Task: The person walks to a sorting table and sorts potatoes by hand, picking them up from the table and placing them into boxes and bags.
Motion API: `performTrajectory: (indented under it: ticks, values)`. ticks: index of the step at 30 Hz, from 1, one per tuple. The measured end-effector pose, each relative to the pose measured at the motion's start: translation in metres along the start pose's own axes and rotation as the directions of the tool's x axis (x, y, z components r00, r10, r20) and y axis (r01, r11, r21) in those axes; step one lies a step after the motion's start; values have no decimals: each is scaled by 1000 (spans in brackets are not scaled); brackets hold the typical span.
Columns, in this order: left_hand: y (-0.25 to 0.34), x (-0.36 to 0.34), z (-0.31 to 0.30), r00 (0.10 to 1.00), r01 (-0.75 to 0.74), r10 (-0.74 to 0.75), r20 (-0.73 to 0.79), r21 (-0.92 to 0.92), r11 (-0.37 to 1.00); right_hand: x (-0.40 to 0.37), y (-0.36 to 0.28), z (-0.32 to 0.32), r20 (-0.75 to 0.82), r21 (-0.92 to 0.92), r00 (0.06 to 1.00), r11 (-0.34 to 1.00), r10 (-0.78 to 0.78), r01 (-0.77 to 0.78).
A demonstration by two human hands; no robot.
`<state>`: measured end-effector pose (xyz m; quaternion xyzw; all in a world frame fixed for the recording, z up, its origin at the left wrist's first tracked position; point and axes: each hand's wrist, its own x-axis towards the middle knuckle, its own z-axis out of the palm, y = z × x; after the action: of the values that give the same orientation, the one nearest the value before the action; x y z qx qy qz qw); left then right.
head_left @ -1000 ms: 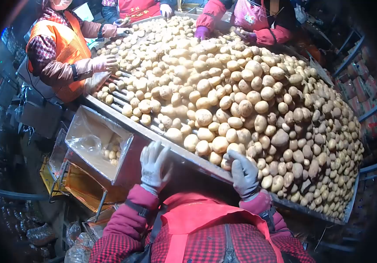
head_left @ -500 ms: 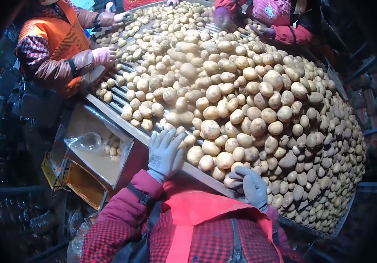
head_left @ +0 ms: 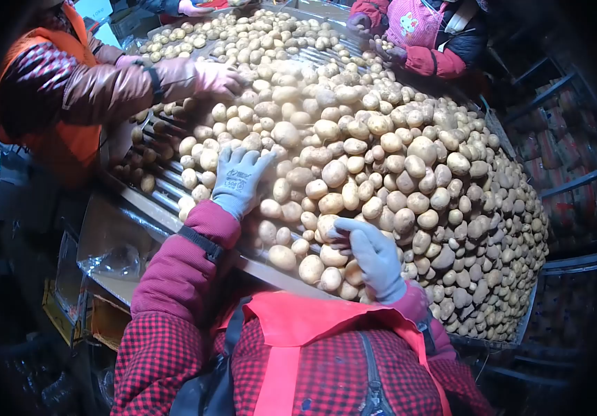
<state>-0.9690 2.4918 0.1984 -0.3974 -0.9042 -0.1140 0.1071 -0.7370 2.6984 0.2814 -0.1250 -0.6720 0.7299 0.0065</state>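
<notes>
Potatoes (head_left: pixel 395 182) lie in a large heap over a slatted metal sorting table in front of me. My left hand (head_left: pixel 237 182), in a grey glove, reaches over the near left part of the heap. Its fingers are spread on the potatoes, with none seen gripped. My right hand (head_left: pixel 373 258), gloved alike, is above the near edge of the heap. Its fingers are loosely bent and apart, the tips beside a pale potato (head_left: pixel 328 227). The underside of this hand is hidden, and I see nothing held in it.
Bare rollers (head_left: pixel 163 196) show at the left, inside the table's near rim (head_left: pixel 277 276). A box with clear plastic (head_left: pixel 114 260) stands below. A co-worker in an orange vest (head_left: pixel 69 149) reaches in from the left; other workers' hands (head_left: pixel 390 52) are at the far side.
My left hand has moved from the table rim forward and left onto the potatoes. My right hand has shifted slightly left and forward. The orange-vested co-worker's arm now reaches farther over the heap.
</notes>
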Motion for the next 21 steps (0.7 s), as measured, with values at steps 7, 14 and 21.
performTrajectory:
  ticks: [7,14,21]
  values:
    - [-5,7,-6,981,164,-192,-40,-370,914,78,15,13,114,313,975,925,189,-216]
    - [90,-6,-52,981,41,-151,-119,-638,769,88,6,19,266,295,956,955,-124,42]
    - [106,-14,-39,917,40,-285,-279,-647,761,86,10,21,189,394,969,916,-157,72]
